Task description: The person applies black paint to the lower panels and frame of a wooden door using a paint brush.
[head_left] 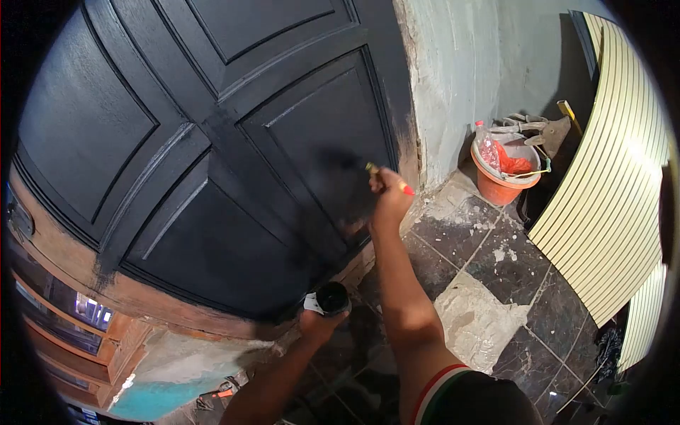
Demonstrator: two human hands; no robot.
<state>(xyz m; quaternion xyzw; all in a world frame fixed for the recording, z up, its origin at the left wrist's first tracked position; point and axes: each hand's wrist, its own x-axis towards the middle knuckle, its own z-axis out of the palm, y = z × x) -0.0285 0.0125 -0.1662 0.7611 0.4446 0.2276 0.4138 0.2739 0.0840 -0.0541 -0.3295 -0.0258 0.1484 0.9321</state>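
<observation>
I am holding the brush [373, 169] against the lower right panel of the black door [212, 142], with my right hand [389, 200] clamped round its red-tipped handle. I am gripping close to the head, probably for control this near the door's edge and the pale wall [453, 78]; the bristles are too blurred to make out. My left hand [317, 324] is closed round a small black paint tin [333, 297], with a white rag [312, 303] pinched against it. I am keeping it low by the door's unpainted foot, likely so the brush has a short way to reach. My hands are well apart. Beyond, on the tiled floor [496, 262], an orange bucket [501, 185] holding a bottle [486, 144] is standing by a ribbed cream sheet [609, 191].
</observation>
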